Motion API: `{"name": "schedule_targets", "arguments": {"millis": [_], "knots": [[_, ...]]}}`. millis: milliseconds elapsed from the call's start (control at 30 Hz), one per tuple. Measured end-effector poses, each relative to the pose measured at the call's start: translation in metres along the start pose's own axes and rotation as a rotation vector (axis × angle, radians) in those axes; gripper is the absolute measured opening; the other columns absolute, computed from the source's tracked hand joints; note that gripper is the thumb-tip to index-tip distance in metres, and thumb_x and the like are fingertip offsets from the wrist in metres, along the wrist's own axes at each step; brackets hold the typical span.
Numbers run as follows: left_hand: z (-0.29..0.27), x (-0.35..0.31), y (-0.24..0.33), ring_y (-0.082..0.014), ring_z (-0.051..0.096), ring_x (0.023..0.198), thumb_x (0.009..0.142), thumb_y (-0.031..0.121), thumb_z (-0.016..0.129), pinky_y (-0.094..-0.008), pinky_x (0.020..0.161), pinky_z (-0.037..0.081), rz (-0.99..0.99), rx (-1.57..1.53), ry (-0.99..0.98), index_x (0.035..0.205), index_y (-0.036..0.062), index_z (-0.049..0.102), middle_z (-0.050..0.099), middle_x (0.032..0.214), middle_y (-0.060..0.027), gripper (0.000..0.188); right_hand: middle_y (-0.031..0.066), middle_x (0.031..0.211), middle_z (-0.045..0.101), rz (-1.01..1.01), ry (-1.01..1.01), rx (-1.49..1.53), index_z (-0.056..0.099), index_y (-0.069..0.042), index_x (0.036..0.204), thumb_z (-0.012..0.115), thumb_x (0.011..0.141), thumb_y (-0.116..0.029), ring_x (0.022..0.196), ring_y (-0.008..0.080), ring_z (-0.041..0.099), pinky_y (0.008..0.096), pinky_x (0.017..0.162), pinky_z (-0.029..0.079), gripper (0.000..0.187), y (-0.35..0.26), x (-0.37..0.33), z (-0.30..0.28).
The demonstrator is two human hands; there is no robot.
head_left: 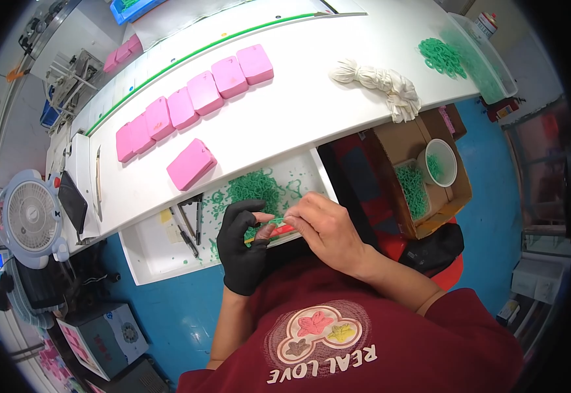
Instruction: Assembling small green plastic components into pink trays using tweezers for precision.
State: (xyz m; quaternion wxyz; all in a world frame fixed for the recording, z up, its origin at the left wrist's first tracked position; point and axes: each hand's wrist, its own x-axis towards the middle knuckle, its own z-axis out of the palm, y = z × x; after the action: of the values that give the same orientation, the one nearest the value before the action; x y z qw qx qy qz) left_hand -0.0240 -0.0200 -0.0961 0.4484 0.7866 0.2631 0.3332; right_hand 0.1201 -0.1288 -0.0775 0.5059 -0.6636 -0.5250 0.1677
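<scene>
Blue floor shows below a white tray (143, 262) at the counter's near edge. Nearest, the gloved left hand (245, 245) closes its fingers around a small red-and-green piece (274, 230); the bare right hand (321, 226) pinches its top. Steady, small pulls suit this best. Beyond lie green rings (254, 187), then pink blocks (194, 98).

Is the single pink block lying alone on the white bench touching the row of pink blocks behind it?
Apart. The head view shows bare white bench between the lone pink block and the row of pink blocks.
</scene>
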Motion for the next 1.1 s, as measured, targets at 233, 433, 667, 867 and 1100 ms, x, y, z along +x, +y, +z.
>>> {"name": "schedule_targets", "arguments": {"millis": [233, 433, 667, 867, 1100], "knots": [[0.001, 0.002, 0.004, -0.0243, 0.063, 0.094, 0.076, 0.001, 0.074, -0.0334, 0.08, 0.051, 0.009, -0.003, -0.015, 0.092, 0.0025, 0.068, 0.063, 0.103, -0.0124, 0.016, 0.016, 0.085, 0.057, 0.006, -0.012, -0.01, 0.061, 0.001, 0.091, 0.062, 0.09, -0.007, 0.079, 0.0347, 0.059, 0.0423, 0.069, 0.048, 0.008, 0.0, 0.0, 0.0], [0.001, 0.001, 0.004, -0.0238, 0.064, 0.092, 0.076, -0.001, 0.073, -0.0331, 0.081, 0.051, 0.002, -0.014, -0.039, 0.091, 0.0023, 0.067, 0.064, 0.102, -0.0118, 0.016, 0.0163, 0.085, 0.056, -0.009, -0.017, -0.018, 0.061, 0.001, 0.091, 0.061, 0.091, -0.007, 0.078, 0.035, 0.059, 0.0429, 0.068, 0.048, 0.008, 0.0, 0.0, 0.001], [0.001, -0.001, 0.0, -0.0239, 0.064, 0.09, 0.078, -0.001, 0.071, -0.0324, 0.08, 0.05, -0.032, -0.028, -0.019, 0.09, 0.0019, 0.067, 0.065, 0.096, -0.0114, 0.013, 0.0124, 0.086, 0.062, -0.077, 0.179, -0.016, 0.066, -0.002, 0.096, 0.067, 0.086, -0.003, 0.077, 0.0276, 0.064, 0.0353, 0.064, 0.051, 0.01, -0.004, 0.006, -0.002], [0.001, -0.001, 0.001, -0.0235, 0.064, 0.087, 0.078, 0.0, 0.071, -0.0324, 0.079, 0.05, -0.041, -0.048, -0.029, 0.09, 0.0019, 0.067, 0.065, 0.094, -0.0108, 0.012, 0.0097, 0.081, 0.067, -0.175, 0.275, 0.112, 0.069, -0.006, 0.097, 0.071, 0.08, 0.004, 0.069, 0.0234, 0.066, 0.031, 0.059, 0.051, 0.019, -0.009, 0.007, 0.002], [0.002, -0.001, 0.002, -0.0237, 0.064, 0.085, 0.078, -0.001, 0.071, -0.0325, 0.077, 0.05, -0.023, -0.041, -0.029, 0.089, 0.0023, 0.067, 0.065, 0.092, -0.0106, 0.013, 0.008, 0.08, 0.068, -0.162, 0.244, 0.125, 0.07, -0.006, 0.096, 0.071, 0.08, 0.003, 0.068, 0.0218, 0.066, 0.0309, 0.057, 0.05, 0.019, -0.01, 0.007, 0.003]]}}
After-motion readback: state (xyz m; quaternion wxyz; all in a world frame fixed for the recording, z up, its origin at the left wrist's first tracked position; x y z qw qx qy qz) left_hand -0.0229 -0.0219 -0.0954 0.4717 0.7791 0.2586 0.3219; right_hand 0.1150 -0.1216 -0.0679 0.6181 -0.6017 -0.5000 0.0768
